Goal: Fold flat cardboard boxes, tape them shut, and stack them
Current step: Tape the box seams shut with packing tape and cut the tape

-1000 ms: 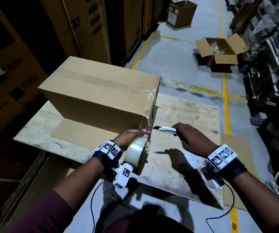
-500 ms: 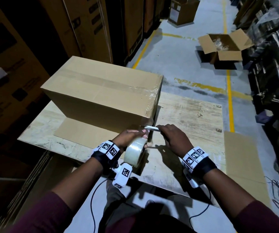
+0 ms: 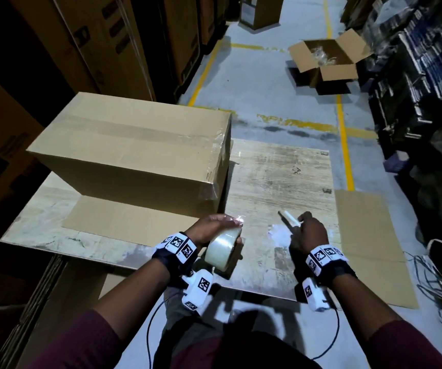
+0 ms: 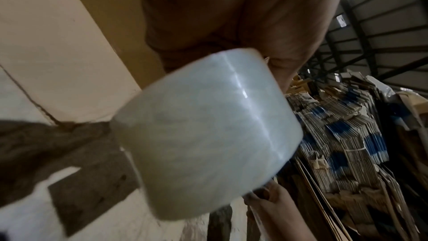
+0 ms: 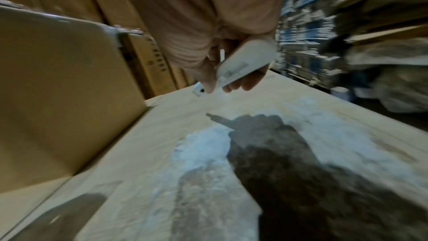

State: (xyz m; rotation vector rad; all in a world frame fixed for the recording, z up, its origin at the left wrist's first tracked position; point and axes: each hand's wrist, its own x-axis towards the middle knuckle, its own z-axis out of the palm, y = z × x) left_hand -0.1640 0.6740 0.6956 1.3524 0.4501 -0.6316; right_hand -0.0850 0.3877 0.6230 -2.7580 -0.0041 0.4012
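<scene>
Both hands have pulled back from the box corner; right hand (image 3: 311,231) with cutter (image 3: 290,218) now sits apart from the left, over the bare table (image 3: 281,177).

Left hand (image 3: 210,227) grips the clear tape roll (image 3: 221,250) just above the table's near edge, fingers curled round it. Right hand's fingers wrap the white cutter, tip pointing away toward the box; blade state unclear in the blurred wrist view. Taped cardboard box (image 3: 134,155) stands closed on the table's left half, on a flat cardboard sheet (image 3: 123,222), near but not touching either hand. Open carton (image 3: 326,62) lies on the floor beyond.
</scene>
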